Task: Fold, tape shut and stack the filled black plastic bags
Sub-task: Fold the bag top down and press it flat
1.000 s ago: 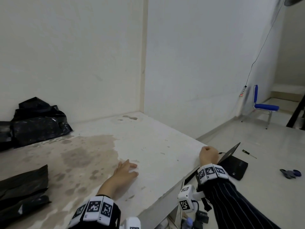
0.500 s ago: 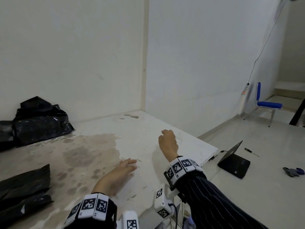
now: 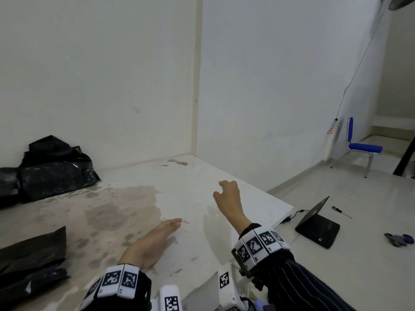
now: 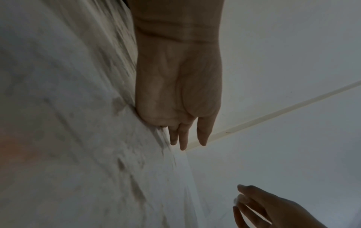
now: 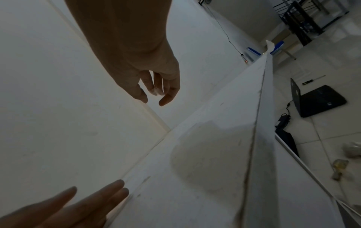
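Two black bags on tabletop (image 3: 179, 198), both well left of hands: filled bag (image 3: 54, 173) against wall, flat bag (image 3: 29, 261) at near edge. Left hand (image 3: 152, 243) flat, fingers straight, resting on tabletop. Right hand (image 3: 229, 198) raised, loosely curled, grasping nothing.

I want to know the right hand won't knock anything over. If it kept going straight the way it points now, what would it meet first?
Nothing on the table: the right hand hangs over bare tabletop, aimed at the corner. First contact would likely be the white wall, though depth is uncertain. The black bags lie well left.
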